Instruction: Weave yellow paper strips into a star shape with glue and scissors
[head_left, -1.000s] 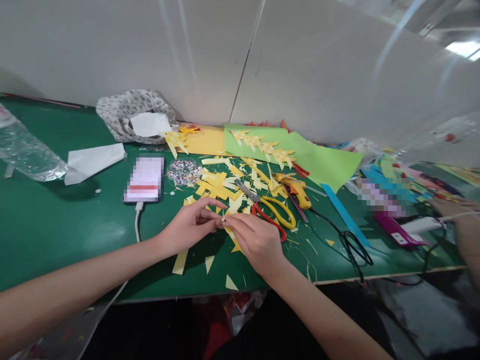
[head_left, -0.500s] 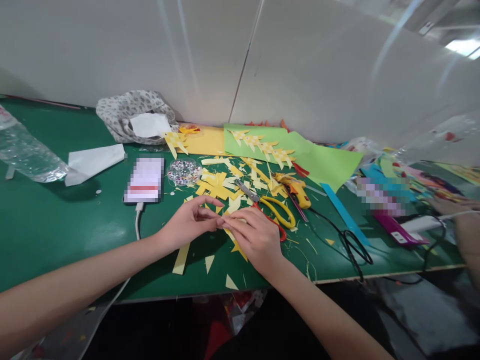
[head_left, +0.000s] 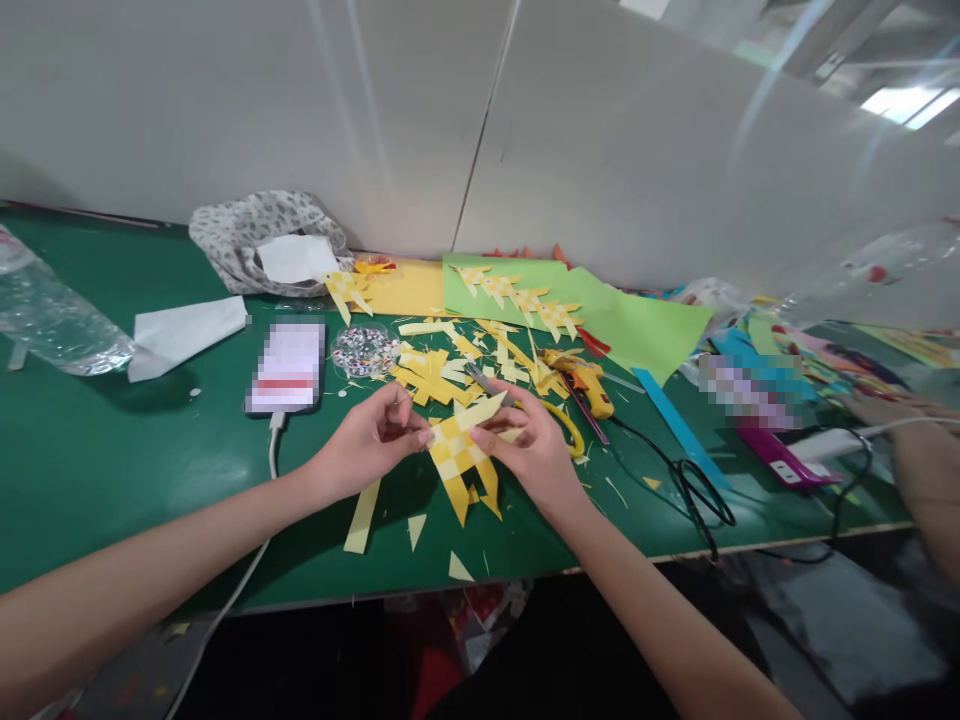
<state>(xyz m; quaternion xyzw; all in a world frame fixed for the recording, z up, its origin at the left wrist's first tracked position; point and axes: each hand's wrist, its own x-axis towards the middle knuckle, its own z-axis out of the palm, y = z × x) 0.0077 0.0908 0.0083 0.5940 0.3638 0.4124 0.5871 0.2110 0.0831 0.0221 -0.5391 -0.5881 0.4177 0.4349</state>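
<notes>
Between my hands is a woven paper fish (head_left: 453, 452) in yellow and cream checks, its pointed strips hanging down and out to the right. My left hand (head_left: 375, 432) pinches its left corner between thumb and finger. My right hand (head_left: 538, 445) grips the right side, thumb on the front and fingers behind. Just behind my right hand lie yellow-handled scissors (head_left: 576, 432), partly covered by it. Yellow paper scraps (head_left: 427, 378) are strewn behind the fish. A clear round case of googly eyes (head_left: 365, 350) sits behind my left hand.
Several finished paper fish (head_left: 529, 300) lie on green paper (head_left: 637, 315) at the back. A yellow glue gun (head_left: 592, 385) with a black cord is at right. A phone (head_left: 286, 368) on a cable and a plastic bottle (head_left: 64, 305) stand left. Another person's arm (head_left: 926, 470) is far right.
The woven fish, mostly hidden behind my hands before, has been turned and spread into plain view. My right hand has shifted right and opened away from my left.
</notes>
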